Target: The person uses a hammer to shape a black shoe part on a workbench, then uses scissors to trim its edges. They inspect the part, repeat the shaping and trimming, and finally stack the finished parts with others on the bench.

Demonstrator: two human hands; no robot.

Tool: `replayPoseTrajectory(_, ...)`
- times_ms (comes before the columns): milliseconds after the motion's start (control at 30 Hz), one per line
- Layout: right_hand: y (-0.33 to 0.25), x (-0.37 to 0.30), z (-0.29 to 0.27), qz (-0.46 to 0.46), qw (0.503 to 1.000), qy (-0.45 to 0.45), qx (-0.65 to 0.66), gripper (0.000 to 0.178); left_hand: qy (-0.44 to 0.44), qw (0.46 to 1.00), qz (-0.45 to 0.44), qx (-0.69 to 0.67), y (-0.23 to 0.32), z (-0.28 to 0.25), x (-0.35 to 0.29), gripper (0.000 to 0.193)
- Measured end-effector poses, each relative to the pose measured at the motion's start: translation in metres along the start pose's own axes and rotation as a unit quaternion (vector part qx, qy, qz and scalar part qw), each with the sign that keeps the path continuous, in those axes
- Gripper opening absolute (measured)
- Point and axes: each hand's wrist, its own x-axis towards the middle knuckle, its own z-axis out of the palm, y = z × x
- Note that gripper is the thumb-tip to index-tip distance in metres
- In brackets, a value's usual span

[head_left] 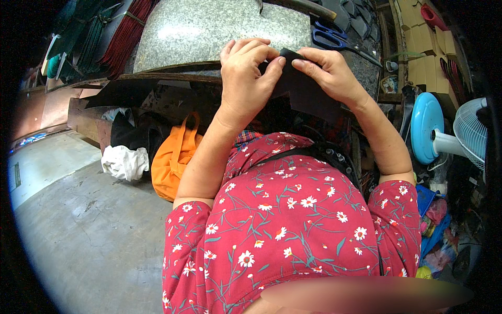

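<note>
Black piece point(312, 98): 1, in front of you at the near edge of the slab point(227, 29), its upper edge between your 2 hands, the rest hanging below the right hand. Its lower outline is hard to read against the dark space under the bench.

Left hand point(250, 64): thumb and index finger pinch the upper edge; the other fingers are curled over the slab side. Right hand point(327, 73): thumb nearest you, fingers on the far side, grasping the same edge. The 2 thumb tips are near each other, a little apart.

Slab: grey, speckled. Beyond your right hand lie scissors point(328, 40) with blue handles, blades pointing right. Past them, dark cut pieces point(360, 20); a brown handle point(318, 9) lies at the slab's far edge.

Left of the slab: red strips point(127, 37), tied in a bundle, then green strips point(93, 44).

Below, to your left: orange bag point(174, 159), with white cloth point(125, 163) just beside it. Grey floor point(86, 238) further left.

To your right: fan point(472, 128) with a blue base point(425, 128); cardboard boxes point(418, 42) stand beyond it.
</note>
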Motion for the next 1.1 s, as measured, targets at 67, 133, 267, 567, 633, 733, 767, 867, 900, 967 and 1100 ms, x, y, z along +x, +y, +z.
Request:
replayPoseTrajectory(67, -0.001, 0.0, 0.002, -0.016, 1.0, -0.008, -0.009, 0.023, -0.006, 0.999, -0.016, -0.049, -0.002, 0.001, 0.001, 0.01)
replayPoseTrajectory(133, -0.002, 0.0, 0.002, -0.018, 1.0, -0.013, -0.012, 0.022, -0.014, 0.993, -0.039, -0.106, -0.004, 0.0, 0.001, 0.01)
replayPoseTrajectory(267, -0.008, 0.0, -0.003, 0.004, 1.0, -0.009, -0.022, 0.022, -0.008, 0.996, -0.04, -0.074, -0.001, -0.004, 0.0, 0.012)
replayPoseTrajectory(567, -0.011, 0.003, -0.002, -0.047, 0.999, -0.006, -0.026, 0.02, 0.023, 0.991, -0.065, -0.118, 0.004, -0.002, 0.001, 0.011)
replayPoseTrajectory(633, -0.011, 0.003, -0.001, -0.046, 0.998, -0.015, -0.034, 0.02, 0.003, 0.991, -0.07, -0.11, 0.002, -0.003, 0.0, 0.009)
replayPoseTrajectory(733, -0.011, 0.002, -0.001, -0.041, 0.999, -0.019, -0.029, 0.02, -0.004, 0.984, -0.089, -0.155, 0.0, -0.004, 0.002, 0.007)
replayPoseTrajectory(767, -0.01, 0.003, 0.0, -0.032, 0.999, -0.024, -0.029, 0.02, -0.005, 0.981, -0.105, -0.161, 0.0, -0.003, 0.002, 0.008)
replayPoseTrajectory(867, -0.01, 0.004, 0.0, -0.051, 0.999, 0.004, -0.014, 0.021, -0.009, 0.974, -0.142, -0.177, 0.003, -0.001, 0.002, 0.011)
replayPoseTrajectory(900, -0.01, 0.005, 0.0, -0.056, 0.998, 0.02, -0.007, 0.021, -0.008, 0.973, -0.136, -0.184, 0.004, -0.001, 0.003, 0.012)
replayPoseTrajectory(967, -0.01, 0.005, -0.001, -0.048, 0.999, -0.002, -0.019, 0.021, -0.004, 0.97, -0.142, -0.198, 0.005, -0.002, 0.003, 0.013)
replayPoseTrajectory(1100, -0.013, 0.006, -0.003, -0.051, 0.998, -0.023, -0.021, 0.023, 0.005, 0.959, -0.182, -0.218, 0.006, -0.001, 0.001, 0.015)
